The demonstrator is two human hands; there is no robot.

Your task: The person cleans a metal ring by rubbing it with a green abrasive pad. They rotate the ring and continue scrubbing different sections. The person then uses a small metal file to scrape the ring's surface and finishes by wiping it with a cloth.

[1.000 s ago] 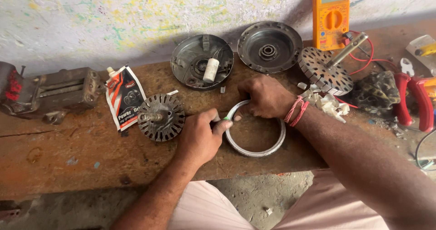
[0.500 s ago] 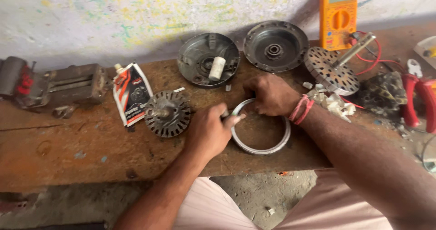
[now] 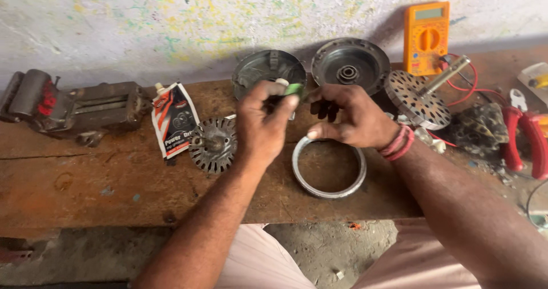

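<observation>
One metal ring [image 3: 329, 172] lies on the bench [image 3: 114, 180]; two round covers [image 3: 268, 72] sit at 12 o'clock. Both hands have lifted off it: left hand [image 3: 264, 123] pinches a small green tool [image 3: 294, 89], right hand [image 3: 348, 117] loosely curled, empty.

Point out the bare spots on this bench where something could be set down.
The widest bare patch of the wooden bench runs from below the vise to the front edge, left of the finned rotor. A narrower strip lies in front of the metal ring. The right end is crowded: perforated disc, multimeter, red wires, pliers.
</observation>
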